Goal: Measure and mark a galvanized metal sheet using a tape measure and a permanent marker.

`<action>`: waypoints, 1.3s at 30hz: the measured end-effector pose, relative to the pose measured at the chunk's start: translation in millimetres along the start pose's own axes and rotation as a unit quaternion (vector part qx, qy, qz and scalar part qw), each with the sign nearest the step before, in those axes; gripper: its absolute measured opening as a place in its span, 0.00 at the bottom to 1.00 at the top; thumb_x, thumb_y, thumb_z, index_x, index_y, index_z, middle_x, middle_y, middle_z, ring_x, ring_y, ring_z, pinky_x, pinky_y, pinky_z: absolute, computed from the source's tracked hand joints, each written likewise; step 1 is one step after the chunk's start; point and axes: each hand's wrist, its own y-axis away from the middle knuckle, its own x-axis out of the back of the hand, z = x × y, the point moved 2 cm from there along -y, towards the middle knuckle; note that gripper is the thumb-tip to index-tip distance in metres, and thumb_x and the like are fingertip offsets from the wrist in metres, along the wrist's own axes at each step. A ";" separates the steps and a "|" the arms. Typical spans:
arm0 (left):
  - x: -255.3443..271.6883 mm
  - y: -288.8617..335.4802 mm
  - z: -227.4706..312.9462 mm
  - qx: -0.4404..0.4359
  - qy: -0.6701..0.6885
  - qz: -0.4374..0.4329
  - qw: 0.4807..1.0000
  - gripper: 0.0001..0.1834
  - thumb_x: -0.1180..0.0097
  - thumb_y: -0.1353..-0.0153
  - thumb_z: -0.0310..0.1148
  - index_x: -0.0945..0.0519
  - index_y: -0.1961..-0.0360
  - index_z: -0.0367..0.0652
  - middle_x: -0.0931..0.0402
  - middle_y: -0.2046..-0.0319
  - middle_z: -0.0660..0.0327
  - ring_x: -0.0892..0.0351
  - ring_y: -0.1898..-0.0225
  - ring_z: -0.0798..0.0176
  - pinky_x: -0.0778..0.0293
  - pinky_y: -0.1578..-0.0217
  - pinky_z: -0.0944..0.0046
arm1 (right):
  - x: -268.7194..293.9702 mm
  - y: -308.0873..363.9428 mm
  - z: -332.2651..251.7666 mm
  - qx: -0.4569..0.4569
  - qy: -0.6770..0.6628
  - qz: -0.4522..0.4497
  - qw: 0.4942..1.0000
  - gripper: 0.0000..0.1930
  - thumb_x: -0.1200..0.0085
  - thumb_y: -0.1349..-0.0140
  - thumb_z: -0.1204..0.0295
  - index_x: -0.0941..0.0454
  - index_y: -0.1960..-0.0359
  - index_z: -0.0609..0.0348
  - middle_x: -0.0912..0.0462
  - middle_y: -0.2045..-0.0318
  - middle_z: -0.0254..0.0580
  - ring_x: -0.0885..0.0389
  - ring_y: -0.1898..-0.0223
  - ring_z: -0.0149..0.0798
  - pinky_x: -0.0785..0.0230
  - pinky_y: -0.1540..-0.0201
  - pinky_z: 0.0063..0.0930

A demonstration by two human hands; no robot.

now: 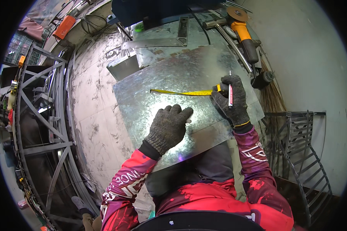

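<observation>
A grey metal sheet lies in front of me, tilted across the view. My left hand, in a dark knitted glove, rests on its near part with curled fingers. Something small and pale shows beside the thumb side; I cannot make out what it is. At the sheet's right side, my gloved right hand is closed round a tape measure and also carries a white marker pointing away from me. The yellow tape blade runs out leftward over the sheet, slightly twisted.
Beyond the sheet lie a steel square, a hammer and an orange angle grinder. A broom and a metal rack stand right. Metal frames line the left; a person's shoe shows lower left.
</observation>
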 end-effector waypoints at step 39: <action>-7.6 10.8 -13.1 0.153 0.691 0.094 0.700 0.10 0.43 0.30 0.27 0.26 0.50 0.39 0.20 0.60 0.57 0.18 0.58 0.62 0.19 0.58 0.57 | -2.1 58.8 -74.3 -0.056 -0.134 -0.113 0.983 0.12 0.38 0.31 0.71 0.25 0.54 0.65 0.15 0.66 0.49 0.16 0.65 0.38 0.21 0.60 0.34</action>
